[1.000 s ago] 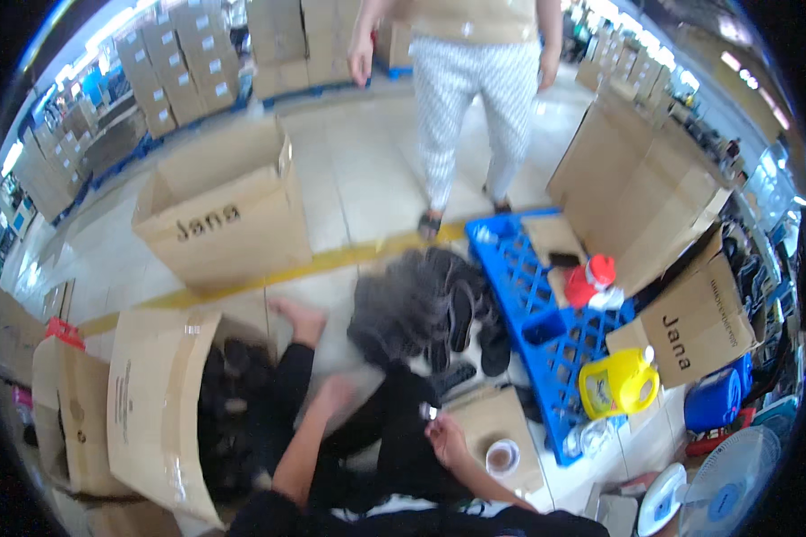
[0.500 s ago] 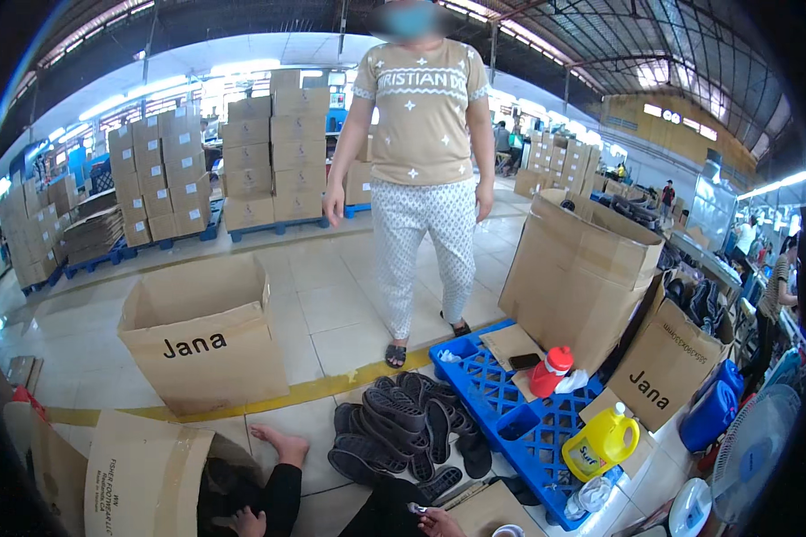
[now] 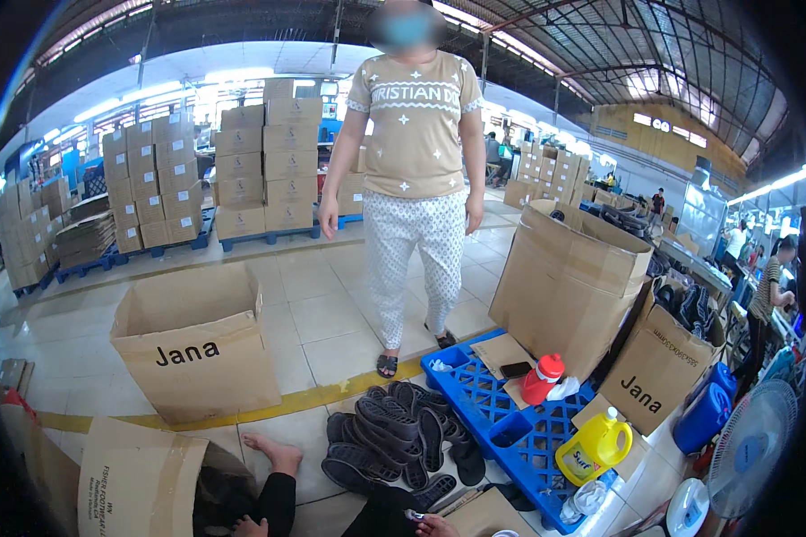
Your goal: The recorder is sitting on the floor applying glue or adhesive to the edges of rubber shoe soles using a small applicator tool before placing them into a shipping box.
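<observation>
View higher than before, left hand (image 3: 246, 527) and right hand (image 3: 434, 526) now at bottom edge, grips indiscernible.

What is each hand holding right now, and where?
Right hand pinches a small pale object; the grip point cannot be told. Left hand is mostly cut off; cannot tell.

bright overhead strip lighting | soft shadows | fisheye bending, dark rim | sharp

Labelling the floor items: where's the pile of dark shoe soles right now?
In the head view, the pile of dark shoe soles lies on the floor at lower centre, against the left edge of the blue plastic pallet, just past the yellow floor line.
</observation>
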Demonstrator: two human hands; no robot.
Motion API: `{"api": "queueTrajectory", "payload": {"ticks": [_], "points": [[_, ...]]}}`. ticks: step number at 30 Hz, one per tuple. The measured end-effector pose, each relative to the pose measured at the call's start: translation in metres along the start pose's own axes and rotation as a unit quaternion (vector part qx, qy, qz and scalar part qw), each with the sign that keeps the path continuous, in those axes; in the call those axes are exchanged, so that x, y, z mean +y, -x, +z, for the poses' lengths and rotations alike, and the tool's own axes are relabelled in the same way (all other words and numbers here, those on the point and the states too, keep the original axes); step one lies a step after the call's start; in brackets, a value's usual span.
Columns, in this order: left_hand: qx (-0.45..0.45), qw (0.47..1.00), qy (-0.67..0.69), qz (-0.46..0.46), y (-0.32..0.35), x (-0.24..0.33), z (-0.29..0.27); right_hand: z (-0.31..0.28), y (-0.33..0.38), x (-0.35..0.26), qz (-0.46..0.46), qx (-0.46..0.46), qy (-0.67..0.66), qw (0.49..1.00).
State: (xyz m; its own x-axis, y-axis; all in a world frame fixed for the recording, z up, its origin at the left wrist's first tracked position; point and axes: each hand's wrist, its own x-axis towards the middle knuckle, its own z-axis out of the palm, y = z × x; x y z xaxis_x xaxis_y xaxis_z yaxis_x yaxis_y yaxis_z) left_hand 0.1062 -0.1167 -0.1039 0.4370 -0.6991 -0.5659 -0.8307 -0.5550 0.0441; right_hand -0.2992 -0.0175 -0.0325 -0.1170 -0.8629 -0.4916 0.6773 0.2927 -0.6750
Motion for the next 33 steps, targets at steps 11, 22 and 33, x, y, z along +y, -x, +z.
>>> {"api": "queueTrajectory", "payload": {"ticks": [11,22,33], "points": [[0.004,0.998,0.047,-0.047,-0.003,-0.007,0.006,-0.03,-0.033,0.013,0.014,-0.015,-0.018,1.0],[0.289,0.93,0.203,0.106,-0.005,-0.012,0.029,-0.054,-0.088,0.011,0.125,-0.104,0.056,0.985],[0.312,0.922,0.211,0.085,0.12,-0.049,0.092,0.039,-0.201,0.053,0.079,-0.247,0.158,0.953]]}}
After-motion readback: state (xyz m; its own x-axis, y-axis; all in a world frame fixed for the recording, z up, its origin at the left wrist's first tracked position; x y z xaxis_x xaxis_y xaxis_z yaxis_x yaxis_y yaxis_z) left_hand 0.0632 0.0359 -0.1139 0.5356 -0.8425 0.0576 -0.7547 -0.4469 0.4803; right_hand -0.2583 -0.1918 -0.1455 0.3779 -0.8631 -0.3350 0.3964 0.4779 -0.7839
